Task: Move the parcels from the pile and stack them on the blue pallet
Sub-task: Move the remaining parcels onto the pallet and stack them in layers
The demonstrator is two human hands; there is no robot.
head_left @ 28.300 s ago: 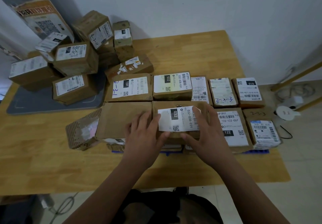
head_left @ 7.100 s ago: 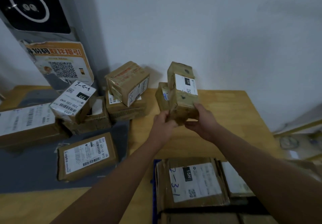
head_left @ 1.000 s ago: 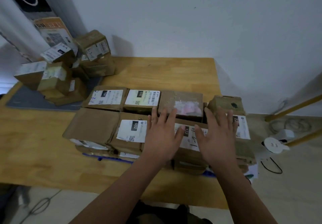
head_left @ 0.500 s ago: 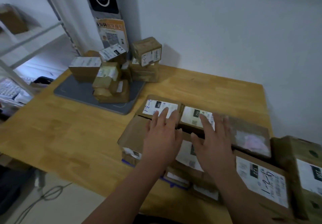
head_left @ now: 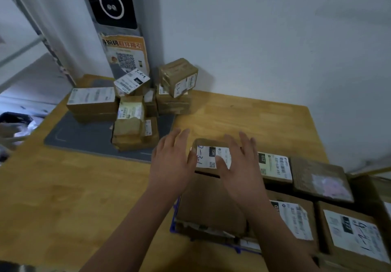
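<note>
Brown cardboard parcels with white labels lie packed in a layer on the blue pallet [head_left: 174, 219], whose edge peeks out at the stack's near left corner. My left hand [head_left: 172, 161] and my right hand [head_left: 237, 166] hover with fingers spread over the stack's far left corner, either side of the parcel labelled 15H [head_left: 208, 155]. Neither hand holds anything. The pile of remaining parcels [head_left: 135, 111] sits on a grey mat [head_left: 84, 136] at the back left, with a tilted parcel [head_left: 179, 77] on top.
The wooden table [head_left: 63, 197] shows bare wood at the left front and behind the stack. A tall grey kiosk with an orange QR poster [head_left: 124, 54] stands behind the pile. The white wall closes the far side. A metal shelf frame is at the far left.
My view has swung left toward the pile. Both hands have lifted off the stacked parcels and moved forward and left, fingers spread, toward the pile.
</note>
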